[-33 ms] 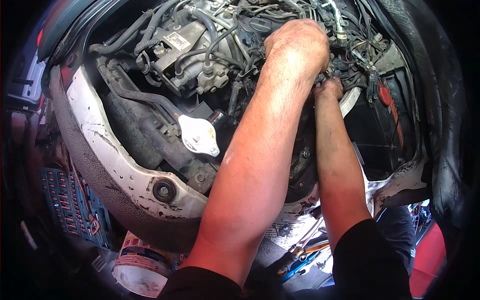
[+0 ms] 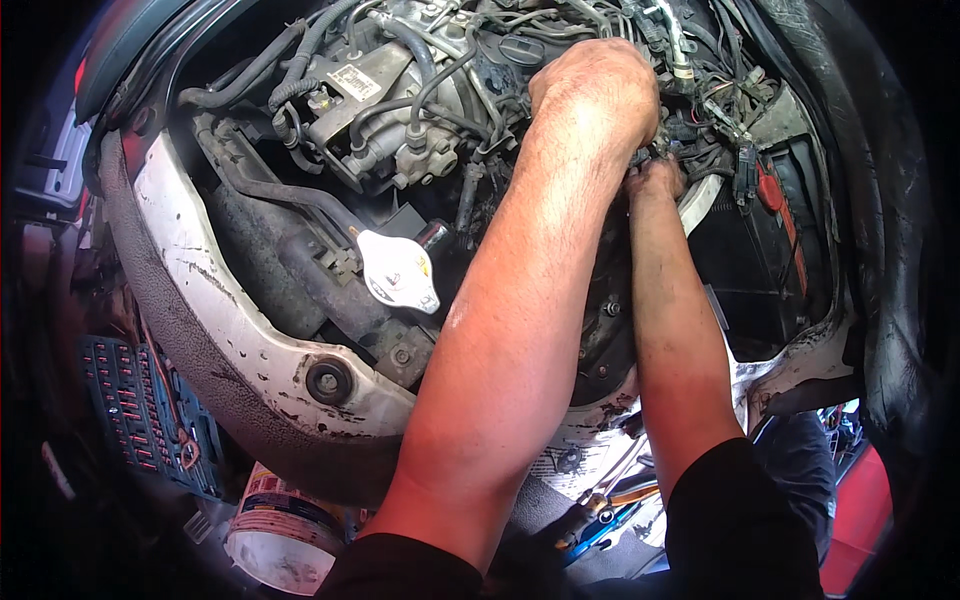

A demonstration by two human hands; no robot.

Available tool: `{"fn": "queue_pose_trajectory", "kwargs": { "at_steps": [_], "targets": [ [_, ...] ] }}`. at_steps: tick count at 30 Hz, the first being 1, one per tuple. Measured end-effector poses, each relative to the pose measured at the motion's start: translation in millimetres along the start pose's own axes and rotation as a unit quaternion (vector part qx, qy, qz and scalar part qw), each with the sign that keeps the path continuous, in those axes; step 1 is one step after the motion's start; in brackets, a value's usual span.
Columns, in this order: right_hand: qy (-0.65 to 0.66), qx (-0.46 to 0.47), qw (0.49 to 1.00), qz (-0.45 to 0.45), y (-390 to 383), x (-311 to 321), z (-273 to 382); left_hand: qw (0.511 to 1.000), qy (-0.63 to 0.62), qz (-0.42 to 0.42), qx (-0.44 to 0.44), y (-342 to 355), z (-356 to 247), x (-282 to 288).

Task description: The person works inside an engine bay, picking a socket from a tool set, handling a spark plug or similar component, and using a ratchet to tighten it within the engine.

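My left hand [image 2: 600, 88] is bent down at the wrist, deep in the engine bay beside the engine [image 2: 400, 110]. Its knuckles look curled into a fist, and its fingertips are hidden behind it. Just nearer and to the right, my right hand [image 2: 657, 178] reaches into the dark wiring [image 2: 705, 130], fingers curled. What either hand grips is out of sight. A black filler cap [image 2: 521, 48] lies left of my left hand. To the right of my right forearm sits a black battery [image 2: 745, 265] with a red terminal cover [image 2: 769, 190].
A white radiator cap plate [image 2: 397, 270] lies left of my left forearm. The scuffed white front panel [image 2: 235, 305] crosses nearer me. Below are a socket set [image 2: 150, 415], a white bucket [image 2: 280, 545] and hand tools [image 2: 605, 520]. Dark cloth [image 2: 800, 470] shows lower right.
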State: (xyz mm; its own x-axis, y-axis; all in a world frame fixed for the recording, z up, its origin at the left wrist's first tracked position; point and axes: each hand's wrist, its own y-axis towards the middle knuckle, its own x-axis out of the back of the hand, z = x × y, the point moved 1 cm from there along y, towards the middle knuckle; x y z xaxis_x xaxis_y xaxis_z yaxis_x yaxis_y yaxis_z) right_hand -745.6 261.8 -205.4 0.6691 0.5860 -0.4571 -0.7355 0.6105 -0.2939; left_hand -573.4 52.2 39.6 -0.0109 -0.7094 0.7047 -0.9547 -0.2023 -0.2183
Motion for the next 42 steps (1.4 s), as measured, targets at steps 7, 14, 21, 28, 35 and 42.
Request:
{"fn": "queue_pose_trajectory", "kwargs": {
  "at_steps": [7, 14, 21, 28, 35, 42],
  "targets": [
    [0.018, -0.013, 1.000, 0.007, -4.4, 1.9, 4.0, 0.999, -0.014, 0.005, -0.049, 13.3, 10.3, -6.4],
    [-0.047, 0.006, 0.997, -0.068, -13.6, -3.2, 3.6, 1.000, 0.007, 0.019, 0.018, 3.6, -3.3, -0.7],
    [0.016, -0.012, 1.000, 0.004, -15.5, -1.8, 11.8, 1.000, -0.018, 0.012, -0.012, -1.2, 1.2, 5.0],
    [-0.010, -0.025, 1.000, -0.010, 13.7, 1.2, -4.1, 0.998, -0.028, 0.008, -0.058, 10.9, 8.0, -2.6],
    [-0.010, -0.011, 1.000, 0.019, 18.9, 5.1, -1.0, 0.997, -0.033, 0.010, -0.062, 13.7, 8.5, -4.9],
    [0.008, -0.081, 0.996, -0.022, 13.8, 0.2, -5.1, 0.998, -0.026, 0.009, -0.059, 13.0, 7.0, -3.8]
  ]
}}
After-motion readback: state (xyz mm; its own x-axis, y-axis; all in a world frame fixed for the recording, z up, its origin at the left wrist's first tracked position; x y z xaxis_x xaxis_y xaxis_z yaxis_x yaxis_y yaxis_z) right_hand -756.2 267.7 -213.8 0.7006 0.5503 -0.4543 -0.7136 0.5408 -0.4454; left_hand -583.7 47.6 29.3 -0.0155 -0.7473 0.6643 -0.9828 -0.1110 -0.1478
